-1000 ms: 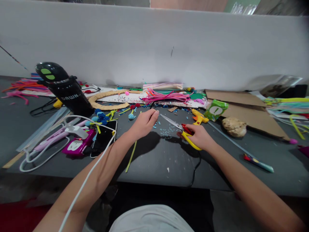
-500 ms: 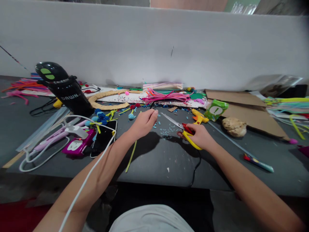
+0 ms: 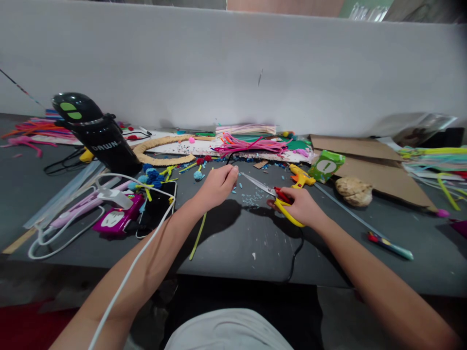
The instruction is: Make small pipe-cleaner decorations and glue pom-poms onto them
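On grey table [image 3: 226, 255], lidded black bottle [image 3: 104, 138], contents hidden, right hand [image 3: 302, 206] gripping scissors [image 3: 270, 191], left hand [image 3: 219, 184] pinched together

Craft workshop, by its pipe cleaners [image 3: 251, 145], glue gun [image 3: 301, 177], scissors [image 3: 270, 191] and cardboard [image 3: 386, 181]

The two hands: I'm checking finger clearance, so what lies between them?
Head view: scissors, held in the right hand, point toward the left hand; blue bits lie on the table below.

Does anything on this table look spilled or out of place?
Yes: blue scraps lie scattered on the table between the left hand and the right hand. They look spilled, not gathered like the pink bundle.
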Tool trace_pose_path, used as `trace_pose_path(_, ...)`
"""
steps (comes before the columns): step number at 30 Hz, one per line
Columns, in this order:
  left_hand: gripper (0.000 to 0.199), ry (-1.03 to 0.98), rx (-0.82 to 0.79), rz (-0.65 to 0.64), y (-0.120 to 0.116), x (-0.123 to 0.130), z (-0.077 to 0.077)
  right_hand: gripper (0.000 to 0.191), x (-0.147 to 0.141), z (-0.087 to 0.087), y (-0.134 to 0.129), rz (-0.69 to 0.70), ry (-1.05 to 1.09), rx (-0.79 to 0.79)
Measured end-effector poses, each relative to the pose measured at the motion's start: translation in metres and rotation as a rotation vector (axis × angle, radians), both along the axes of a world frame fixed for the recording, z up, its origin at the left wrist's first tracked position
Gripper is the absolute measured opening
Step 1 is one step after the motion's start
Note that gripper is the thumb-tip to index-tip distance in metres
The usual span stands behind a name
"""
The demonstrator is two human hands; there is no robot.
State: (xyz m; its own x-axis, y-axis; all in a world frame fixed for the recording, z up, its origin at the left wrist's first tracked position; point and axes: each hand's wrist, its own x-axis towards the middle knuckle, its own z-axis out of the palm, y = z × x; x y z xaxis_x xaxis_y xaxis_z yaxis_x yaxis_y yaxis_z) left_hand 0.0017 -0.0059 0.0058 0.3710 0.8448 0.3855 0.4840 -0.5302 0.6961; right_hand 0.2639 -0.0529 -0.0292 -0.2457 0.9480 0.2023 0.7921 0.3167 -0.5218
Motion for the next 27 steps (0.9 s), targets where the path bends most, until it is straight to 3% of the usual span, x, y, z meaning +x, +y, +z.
trace_pose_path(6,0.045,-0.023,-0.002,-0.027,0.0,0.0,0.0,0.042,0.001,-0.002,0.002,0.013,-0.027,0.016)
trace_pose_path(15,0.041,0.008,0.004,-0.006,0.002,-0.001,0.0,0.043,0.003,-0.001,0.002,-0.075,0.055,-0.021)
trace_pose_path(22,0.037,0.285,-0.036,0.021,0.022,-0.031,0.006,0.044,0.01,-0.008,0.008,-0.134,-0.018,0.016)
trace_pose_path(27,0.037,0.464,-0.116,0.015,0.037,-0.051,-0.003,0.043,0.016,-0.012,0.012,-0.154,-0.063,0.05)
